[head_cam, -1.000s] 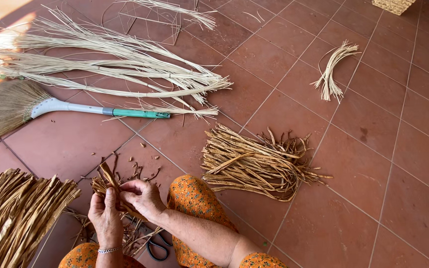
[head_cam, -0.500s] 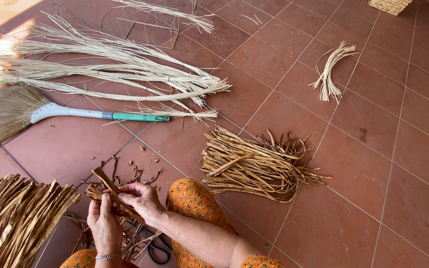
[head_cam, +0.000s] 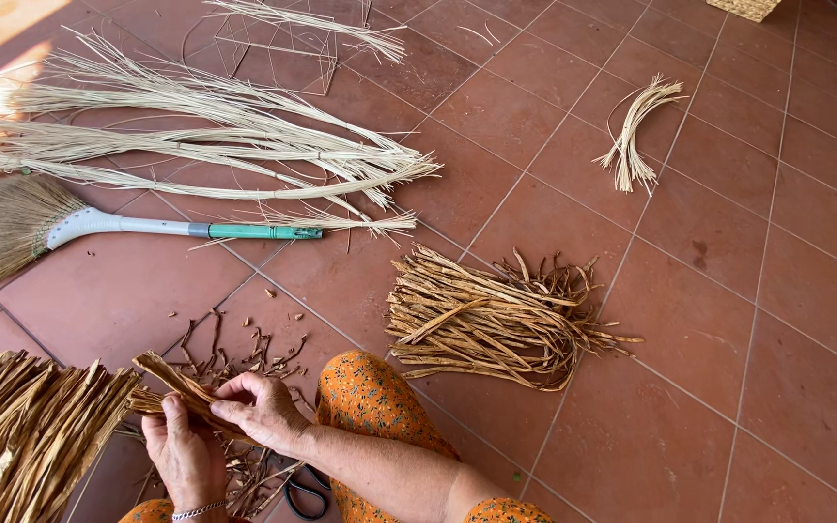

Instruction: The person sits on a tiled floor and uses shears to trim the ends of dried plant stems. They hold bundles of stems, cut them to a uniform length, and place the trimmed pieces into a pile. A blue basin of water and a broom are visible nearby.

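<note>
My left hand (head_cam: 184,455) and my right hand (head_cam: 262,412) both grip one flat brown dried leaf strip (head_cam: 169,376), which runs up and left from between my fingers. The hands are low in the view, over my knee in orange patterned cloth (head_cam: 380,402). Left of my hands lies a thick heap of brown dried strips (head_cam: 21,436). Under and above my hands the tiles hold small brown scraps (head_cam: 244,349). Black scissors (head_cam: 307,494) lie on the floor just below my right wrist.
A bundle of curled brown strips (head_cam: 481,320) lies right of my knee. Long pale straw stalks (head_cam: 196,145) spread across the upper left, with a grass broom (head_cam: 70,228) below them. A small pale fibre bunch (head_cam: 636,126) lies at upper right. A wire frame (head_cam: 273,48) stands at the top.
The strip in my hands has swung from upright to lying flatter, pointing left. My hands have shifted slightly with it. The camera view has tilted a little downward.
</note>
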